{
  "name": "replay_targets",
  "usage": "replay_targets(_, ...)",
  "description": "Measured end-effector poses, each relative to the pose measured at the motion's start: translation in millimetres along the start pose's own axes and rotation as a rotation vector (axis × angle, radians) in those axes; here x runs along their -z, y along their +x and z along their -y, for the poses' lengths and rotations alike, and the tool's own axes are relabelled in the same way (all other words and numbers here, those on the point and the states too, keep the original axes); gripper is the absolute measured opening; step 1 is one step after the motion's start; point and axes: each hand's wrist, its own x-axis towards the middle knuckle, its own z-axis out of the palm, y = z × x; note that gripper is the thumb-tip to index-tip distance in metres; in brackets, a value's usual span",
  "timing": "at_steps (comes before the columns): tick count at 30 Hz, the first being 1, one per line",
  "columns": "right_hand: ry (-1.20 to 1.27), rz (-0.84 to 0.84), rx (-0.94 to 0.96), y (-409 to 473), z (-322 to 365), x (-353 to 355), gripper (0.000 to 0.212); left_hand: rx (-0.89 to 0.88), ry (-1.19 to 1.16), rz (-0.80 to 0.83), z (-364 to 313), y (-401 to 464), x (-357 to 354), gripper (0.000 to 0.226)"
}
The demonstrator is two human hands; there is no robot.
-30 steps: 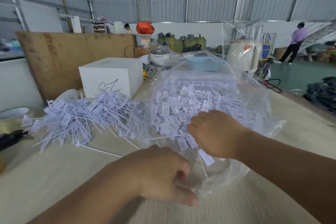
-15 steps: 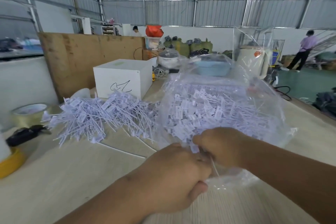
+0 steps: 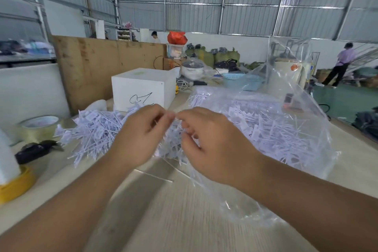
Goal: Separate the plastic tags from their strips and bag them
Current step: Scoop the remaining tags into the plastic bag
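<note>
A loose pile of white plastic tags on strips (image 3: 96, 133) lies on the pale table (image 3: 167, 217), left of centre. A clear plastic bag (image 3: 290, 129) holding many white tags lies open on the right. My left hand (image 3: 139, 139) and my right hand (image 3: 214, 145) are raised in front of the pile, fingertips almost meeting. Both pinch a thin white tag strip (image 3: 174, 117) between thumb and fingers; the piece is small and blurred.
A white box (image 3: 143, 88) stands behind the pile, before a brown board (image 3: 98, 67). A tape roll (image 3: 38, 127), a black object (image 3: 34, 150) and a yellow-based thing (image 3: 14, 186) sit at the left. A blue basket (image 3: 241, 81) is at the back. A person (image 3: 341, 63) stands far right.
Both hands have risen from the mouth of the bag and moved left to the space between pile and bag. They now pinch a strip between them.
</note>
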Motion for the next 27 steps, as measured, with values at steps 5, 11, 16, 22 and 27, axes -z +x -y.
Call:
replay_targets(5, -0.11, 0.369, -0.06, 31, -12, -49, 0.008, 0.407, 0.492, 0.184, 80, 20, -8, 0.043)
replay_targets(11, -0.106, 0.547, -0.407, 71, -45, -92, 0.031, 0.585, 0.805, 0.25, 126, 20, -33, 0.08)
replay_targets(16, 0.094, 0.524, -0.743, 101, -71, -111, 0.026, 0.574, 0.814, 0.356, 134, 17, -39, 0.077)
replay_targets(22, 0.222, 0.585, -0.898, 120, -74, -146, 0.014, 0.518, 0.74, 0.38, 123, 15, -35, 0.061)
replay_targets(27, 0.335, 0.586, -0.917, 119, -77, -156, 0.025, 0.467, 0.645, 0.363, 118, 18, -37, 0.04)
